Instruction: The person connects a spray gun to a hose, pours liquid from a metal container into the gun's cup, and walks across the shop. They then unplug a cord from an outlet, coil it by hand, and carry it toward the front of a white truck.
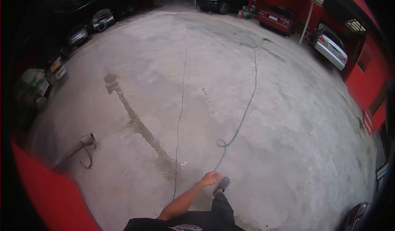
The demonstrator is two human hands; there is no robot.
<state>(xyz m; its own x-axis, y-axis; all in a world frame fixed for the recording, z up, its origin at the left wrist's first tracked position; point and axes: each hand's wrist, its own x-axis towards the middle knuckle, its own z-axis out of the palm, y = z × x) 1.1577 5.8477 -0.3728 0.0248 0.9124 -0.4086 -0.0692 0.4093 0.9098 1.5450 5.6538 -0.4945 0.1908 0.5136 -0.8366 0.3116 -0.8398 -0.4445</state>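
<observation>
My left hand (210, 178) reaches forward over the concrete, its fingers curled closed. A thin green garden hose (249, 103) runs across the ground up to this hand, which appears to grip it; its end is hidden there. The hose makes one small loop in front of me and another farther off. My right hand is out of view. Just beyond my left hand is my foot in a dark shoe (222, 184). A thin dark cord (179, 124) lies lengthwise on the ground, passing left of my hand and behind my forearm.
A rusty pipe-like metal piece (78, 148) lies at the left beside a red surface (49, 190). A dark wet streak (140, 126) marks the concrete. A black car (222, 1), a red car (278, 20) and a silver car (330, 47) stand at the back and right.
</observation>
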